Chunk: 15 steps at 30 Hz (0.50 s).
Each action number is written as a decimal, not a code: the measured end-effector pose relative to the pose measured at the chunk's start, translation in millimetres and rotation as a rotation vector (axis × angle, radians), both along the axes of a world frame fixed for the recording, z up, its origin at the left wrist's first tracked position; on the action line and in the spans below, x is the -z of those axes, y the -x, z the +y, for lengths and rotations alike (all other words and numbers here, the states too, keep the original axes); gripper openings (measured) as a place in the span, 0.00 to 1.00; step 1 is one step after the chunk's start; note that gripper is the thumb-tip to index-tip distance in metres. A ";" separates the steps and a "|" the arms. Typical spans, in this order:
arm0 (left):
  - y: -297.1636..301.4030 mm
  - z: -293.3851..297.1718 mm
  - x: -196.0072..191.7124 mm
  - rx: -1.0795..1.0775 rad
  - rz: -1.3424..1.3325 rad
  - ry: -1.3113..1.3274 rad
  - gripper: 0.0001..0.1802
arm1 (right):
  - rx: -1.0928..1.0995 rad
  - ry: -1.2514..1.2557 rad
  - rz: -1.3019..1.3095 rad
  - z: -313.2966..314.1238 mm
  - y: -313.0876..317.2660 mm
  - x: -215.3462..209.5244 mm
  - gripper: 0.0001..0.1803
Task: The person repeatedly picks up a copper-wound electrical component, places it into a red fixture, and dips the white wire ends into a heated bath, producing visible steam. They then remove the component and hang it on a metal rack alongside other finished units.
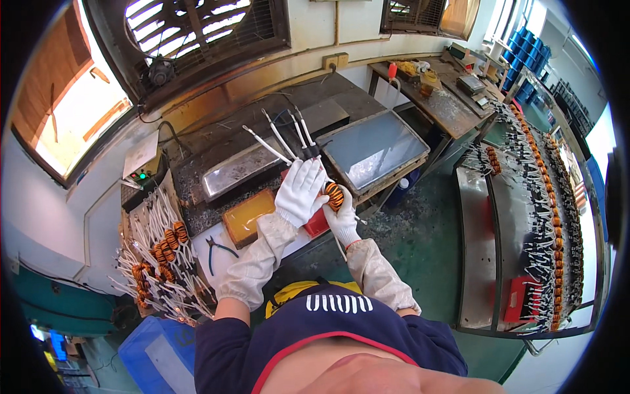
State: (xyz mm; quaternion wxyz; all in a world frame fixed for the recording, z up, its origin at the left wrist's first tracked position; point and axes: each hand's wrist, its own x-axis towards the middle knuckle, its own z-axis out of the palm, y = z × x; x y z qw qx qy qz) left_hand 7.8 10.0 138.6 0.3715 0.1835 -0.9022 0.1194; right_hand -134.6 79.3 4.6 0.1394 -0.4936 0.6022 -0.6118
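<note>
Both my hands wear white gloves. My right hand (342,222) is closed round an orange-and-black wound ring coil (334,196), with white leads hanging below it. My left hand (302,192) lies just left of the coil, its fingers stretched out and pointing away from me, its thumb against the coil's side. Beyond those fingertips several white leads (279,136) with bare tips fan out, and a black piece (310,152) sits among them. My left palm is hidden, so I cannot tell whether leads lie under it.
A grey-surfaced rectangular tray (375,150) stands right of the leads. Left are a metal block (239,172), an amber-filled tray (251,217) and pliers (220,253). Red bins (317,224) show beneath my hands. Coils (164,253) pile far left; more coils (551,223) line the right-hand bench.
</note>
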 end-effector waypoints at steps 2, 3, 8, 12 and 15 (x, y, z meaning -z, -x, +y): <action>-7.4 11.6 0.0 0.026 0.061 0.013 0.31 | 0.006 0.006 0.021 -1.0 0.0 3.5 0.35; -10.2 20.1 2.8 0.036 0.123 -0.022 0.26 | -0.030 0.021 0.011 0.0 -1.1 2.3 0.36; -0.4 21.6 67.6 0.082 0.440 -0.625 0.22 | -0.034 0.010 -0.013 -2.9 1.7 14.0 0.37; 17.0 15.7 96.0 -0.034 0.609 -1.357 0.34 | -0.068 0.048 -0.015 -1.5 -1.1 -0.8 0.37; 30.8 12.9 109.3 -0.002 0.695 -1.627 0.36 | -0.066 -0.019 -0.046 1.3 1.8 -5.7 0.34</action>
